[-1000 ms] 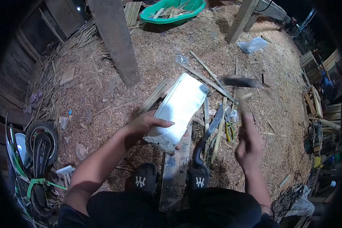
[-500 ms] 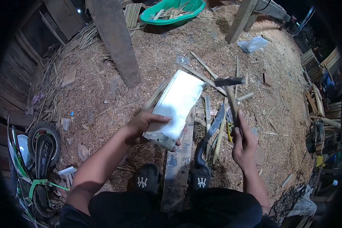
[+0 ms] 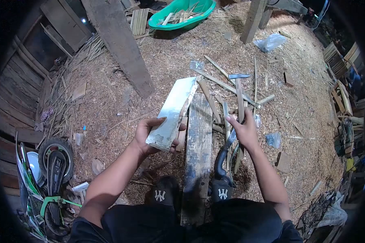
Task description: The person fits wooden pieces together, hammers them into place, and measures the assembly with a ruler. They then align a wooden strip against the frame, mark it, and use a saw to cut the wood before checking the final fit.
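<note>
My left hand (image 3: 147,134) grips the lower end of a white-faced board piece (image 3: 175,101). The thumb lies on its face and the fingers curl round its ragged right edge. In my right hand (image 3: 246,131) is a hammer (image 3: 239,94), held by its wooden handle with the metal head up. The hammer is to the right of the board, apart from it. Between my feet runs a worn wooden plank (image 3: 199,129). Just right of it lies a large knife with a black handle (image 3: 220,162), its blade partly hidden by my right hand.
Wood shavings and loose sticks (image 3: 221,87) cover the ground. A green tub (image 3: 182,25) of scraps stands at the back. A thick wooden post (image 3: 121,48) leans at the left. A small bike (image 3: 54,162) is lower left. A plastic bag (image 3: 270,42) lies at the right.
The board has tilted, turning its face more to the left, and moved slightly left. My right hand with the hammer has shifted left and up, nearer the plank's far end.
</note>
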The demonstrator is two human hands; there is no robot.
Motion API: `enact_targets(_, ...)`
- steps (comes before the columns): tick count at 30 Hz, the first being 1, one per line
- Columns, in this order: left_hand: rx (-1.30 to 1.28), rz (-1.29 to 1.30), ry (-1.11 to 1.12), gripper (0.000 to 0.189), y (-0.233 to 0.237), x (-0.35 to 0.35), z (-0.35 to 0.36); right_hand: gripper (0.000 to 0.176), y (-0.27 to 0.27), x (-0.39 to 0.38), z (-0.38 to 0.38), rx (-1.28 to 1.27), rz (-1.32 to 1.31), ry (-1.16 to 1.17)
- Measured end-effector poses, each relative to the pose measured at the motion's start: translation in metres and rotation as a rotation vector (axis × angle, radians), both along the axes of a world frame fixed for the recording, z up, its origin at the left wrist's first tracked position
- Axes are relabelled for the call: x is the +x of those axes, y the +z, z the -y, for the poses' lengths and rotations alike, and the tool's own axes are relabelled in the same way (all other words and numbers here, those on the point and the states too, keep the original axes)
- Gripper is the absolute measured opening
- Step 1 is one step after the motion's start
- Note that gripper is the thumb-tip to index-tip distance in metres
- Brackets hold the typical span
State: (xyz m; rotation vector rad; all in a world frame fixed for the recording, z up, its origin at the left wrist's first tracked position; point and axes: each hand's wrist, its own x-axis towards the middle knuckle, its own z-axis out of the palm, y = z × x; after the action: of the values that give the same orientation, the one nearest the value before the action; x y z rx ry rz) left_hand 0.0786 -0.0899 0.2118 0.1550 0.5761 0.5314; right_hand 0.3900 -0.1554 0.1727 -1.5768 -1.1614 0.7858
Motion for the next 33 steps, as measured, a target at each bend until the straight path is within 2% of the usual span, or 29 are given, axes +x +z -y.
enact_targets(1, -0.038, 0.027, 0.016, 0.065, -0.002, -0.002, 0.000, 0.033, -0.010, 0.002, -0.006, 0.000, -0.001, 0.001)
enact_targets(3, -0.016, 0.113, -0.035, 0.065, -0.013, -0.011, -0.003, 0.036, -0.031, 0.000, -0.018, 0.157, 0.069, 0.073)
enact_targets(4, 0.007, 0.201, -0.088, 0.065, -0.019, -0.015, -0.005, 0.039, -0.027, -0.002, -0.016, 0.051, -0.105, 0.102)
enact_targets(5, 0.005, 0.199, -0.086, 0.065, -0.025, -0.017, -0.006, 0.039, -0.026, -0.003, -0.015, 0.049, -0.107, 0.103)
enact_targets(7, 0.008, 0.215, -0.062, 0.064, -0.033, -0.020, -0.005, 0.040, -0.026, -0.003, -0.013, -0.123, -0.058, 0.159)
enact_targets(8, 0.005, 0.213, -0.060, 0.064, -0.034, -0.021, -0.006, 0.037, -0.038, -0.003, -0.013, -0.036, -0.017, 0.171)
enact_targets(10, 0.058, 0.055, -0.062, 0.058, -0.035, -0.021, -0.007, 0.034, -0.037, -0.007, -0.005, -0.050, -0.046, 0.196)
enact_targets(11, 0.053, 0.055, -0.057, 0.058, -0.038, -0.022, -0.008, 0.032, -0.035, -0.009, 0.000, -0.061, -0.074, 0.220)
enact_targets(13, -0.117, 0.156, 0.061, 0.052, -0.049, -0.027, -0.013, 0.029, -0.020, -0.015, 0.011, -0.137, -0.168, 0.223)
enact_targets(15, -0.079, 0.193, 0.011, 0.048, -0.073, -0.034, -0.022, 0.030, -0.022, -0.017, 0.021, -0.135, -0.212, 0.209)
enact_targets(17, 0.026, 0.441, -0.110, 0.046, -0.090, -0.037, -0.023, 0.031, -0.028, -0.019, 0.031, -0.158, -0.223, 0.201)
enact_targets(18, -0.024, -0.140, 0.051, 0.051, -0.074, -0.030, -0.014, 0.032, -0.028, -0.021, 0.036, -0.180, -0.225, 0.197)
enact_targets(19, -0.034, -0.139, 0.057, 0.051, -0.062, -0.023, -0.009, 0.032, -0.028, -0.024, 0.041, -0.202, -0.226, 0.194)
enact_targets(21, 0.101, -0.408, -0.004, 0.049, -0.050, -0.014, -0.008, 0.031, -0.027, -0.029, 0.049, -0.262, -0.248, 0.199)
enact_targets(22, 0.059, -0.336, -0.102, 0.047, -0.066, -0.023, -0.014, 0.031, -0.034, -0.030, 0.053, -0.265, -0.246, 0.211)
enact_targets(23, 0.047, -0.336, -0.096, 0.047, -0.080, -0.031, -0.019, 0.030, -0.040, -0.031, 0.058, -0.267, -0.244, 0.222)
enact_targets(26, 0.341, -0.440, -0.443, 0.047, -0.101, -0.045, -0.036, 0.028, -0.048, -0.036, 0.067, -0.303, -0.233, 0.212)
enact_targets(27, 0.329, -0.439, -0.435, 0.047, -0.099, -0.043, -0.036, 0.028, -0.051, -0.037, 0.069, -0.293, -0.215, 0.206)
enact_targets(29, 0.537, -0.736, -0.614, 0.049, -0.089, -0.033, -0.035, 0.028, -0.055, -0.039, 0.073, -0.326, -0.182, 0.220)
enact_targets(30, 0.631, -0.762, -0.688, 0.058, -0.097, -0.034, -0.039, 0.028, -0.057, -0.039, 0.075, -0.347, -0.151, 0.225)
enact_targets(31, 0.623, -0.760, -0.686, 0.058, -0.106, -0.035, -0.039, 0.028, -0.060, -0.039, 0.076, -0.354, -0.150, 0.229)
enact_targets(33, 1.125, -0.795, -0.754, 0.072, -0.117, -0.036, -0.038, 0.029, -0.066, -0.041, 0.077, -0.370, -0.153, 0.216)
